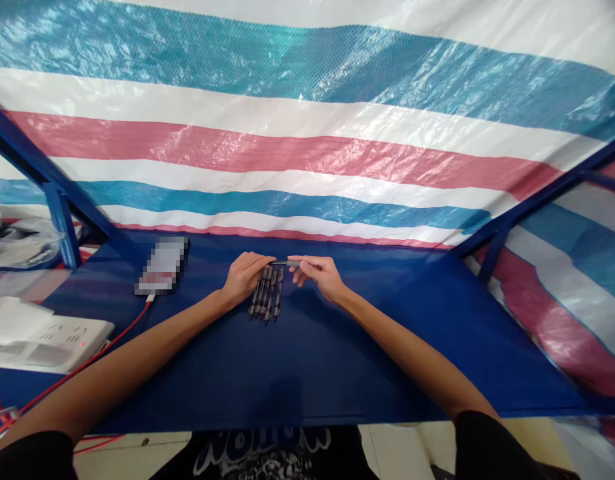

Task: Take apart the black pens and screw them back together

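Note:
Both my hands meet over the middle of the blue table (297,367). A slim pen (280,263) lies level between them, its left part thin and dark, its right part thicker and grey. My left hand (245,277) pinches the left end with thumb and fingers. At the grey end, my right hand (325,277) closes thumb and forefinger on it, the other fingers curled below. Just under the held pen, several dark pens with clips (265,293) lie side by side on the table, tips toward me. Their upper ends are partly hidden by my left hand.
A phone (162,265) lies at the back left, plugged into a red cable (122,330). A white power strip (80,337) sits at the left edge, with plastic bags (25,243) behind it. Striped sheeting (297,153) hangs behind the table between blue frame bars (527,207).

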